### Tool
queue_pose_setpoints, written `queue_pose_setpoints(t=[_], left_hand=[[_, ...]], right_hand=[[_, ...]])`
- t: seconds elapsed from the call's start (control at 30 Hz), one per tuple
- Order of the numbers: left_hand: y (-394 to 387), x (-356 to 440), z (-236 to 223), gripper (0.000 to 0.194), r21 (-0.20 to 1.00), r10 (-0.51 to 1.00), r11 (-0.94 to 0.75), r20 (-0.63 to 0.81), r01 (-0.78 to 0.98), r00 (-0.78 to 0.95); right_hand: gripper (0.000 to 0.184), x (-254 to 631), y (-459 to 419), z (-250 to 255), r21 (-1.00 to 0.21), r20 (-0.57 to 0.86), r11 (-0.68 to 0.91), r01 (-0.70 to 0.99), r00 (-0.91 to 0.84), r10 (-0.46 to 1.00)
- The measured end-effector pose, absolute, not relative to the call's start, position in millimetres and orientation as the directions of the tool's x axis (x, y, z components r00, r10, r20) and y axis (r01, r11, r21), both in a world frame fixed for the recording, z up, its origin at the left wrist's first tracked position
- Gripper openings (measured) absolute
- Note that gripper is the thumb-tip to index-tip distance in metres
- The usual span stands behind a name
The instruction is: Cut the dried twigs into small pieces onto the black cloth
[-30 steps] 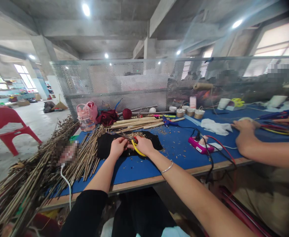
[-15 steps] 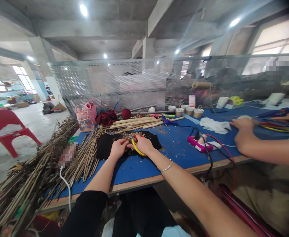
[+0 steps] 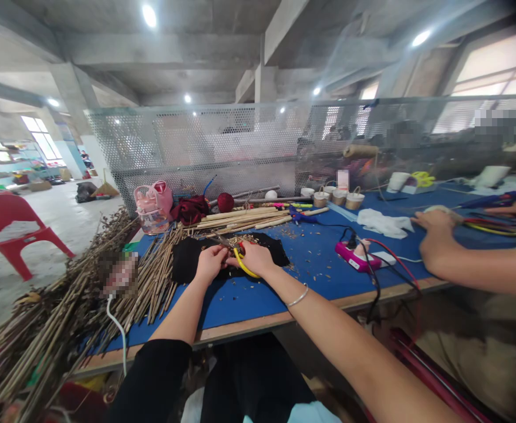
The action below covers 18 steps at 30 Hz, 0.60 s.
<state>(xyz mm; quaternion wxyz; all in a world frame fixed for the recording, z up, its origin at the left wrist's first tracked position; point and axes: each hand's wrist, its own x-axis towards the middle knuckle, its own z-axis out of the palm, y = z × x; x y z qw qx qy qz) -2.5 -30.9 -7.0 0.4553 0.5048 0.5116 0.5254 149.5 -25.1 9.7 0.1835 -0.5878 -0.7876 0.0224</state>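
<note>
Left hand: pinched closed — contents hidden.
Right hand: gripping yellow-handled scissors.
Black cloth: underneath — probably catching scraps.

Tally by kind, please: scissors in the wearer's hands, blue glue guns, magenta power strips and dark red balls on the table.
Scissors, in the right hand: 1
Blue glue guns: 2
Magenta power strip: 1
Dark red ball: 1
Total: 5

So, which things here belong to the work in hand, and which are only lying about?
Probably in the work: yellow-handled scissors in the right hand, black cloth, small plant pieces, thin stalks.

Apparently lying about: pink bag, red ball, red chair.
</note>
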Motion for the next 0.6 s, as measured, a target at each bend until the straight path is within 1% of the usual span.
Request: queue_pose_setpoints(t=[0.13,0.43,0.6], left_hand=[[-30.9,-2.1,-6.4,0.028,0.998,0.996,-0.065,0.066,0.019,-0.067],[-33.5,0.3,-3.9,0.030,0.998,0.998,-0.050,0.048,-0.039,-0.042],[-32.8,0.3,-4.9,0.032,0.997,0.999,-0.048,0.047,-0.063,-0.026]], right_hand=[[0.070,149.0,-25.8,7.7,-0.262,0.296,0.329,0.907,-0.249,0.922],[0.067,147.3,-27.0,8.3,-0.284,0.264,0.300,0.911,-0.226,0.938],[0.069,147.5,-25.3,7.7,-0.275,0.314,0.313,0.909,-0.223,0.923]])
